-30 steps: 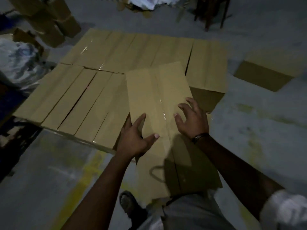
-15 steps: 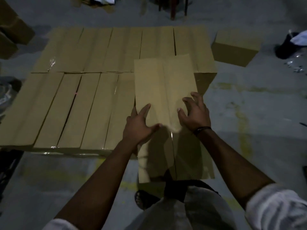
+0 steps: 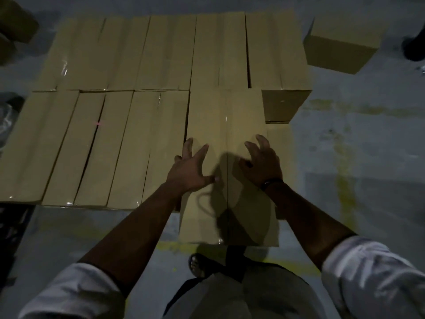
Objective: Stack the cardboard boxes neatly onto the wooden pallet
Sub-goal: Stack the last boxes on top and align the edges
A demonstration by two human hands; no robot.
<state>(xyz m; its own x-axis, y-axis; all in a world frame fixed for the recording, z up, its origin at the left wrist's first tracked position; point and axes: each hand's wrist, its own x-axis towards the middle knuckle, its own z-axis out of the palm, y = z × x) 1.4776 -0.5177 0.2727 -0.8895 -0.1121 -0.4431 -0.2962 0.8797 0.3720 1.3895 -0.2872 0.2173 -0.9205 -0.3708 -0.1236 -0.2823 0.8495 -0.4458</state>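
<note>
Two rows of sealed cardboard boxes (image 3: 142, 54) lie side by side in a flat layer; whatever they stand on is hidden beneath them. One long cardboard box (image 3: 226, 116) sits at the right end of the near row, its far end against the back row. Its near end juts toward me past the row's front edge. My left hand (image 3: 190, 168) rests on its top near the left edge, fingers spread. On the right half of the same top rests my right hand (image 3: 262, 162), fingers spread and slightly bent.
A single cardboard box (image 3: 340, 42) stands on the concrete floor at the far right. More cartons (image 3: 13, 26) are stacked at the far left. A dark object (image 3: 13, 226) lies by the near left corner. My sandalled foot (image 3: 200, 264) is just below the box.
The box under my hands has slid forward and squared up with the near row, closing against the back row. Both hands stayed on its top.
</note>
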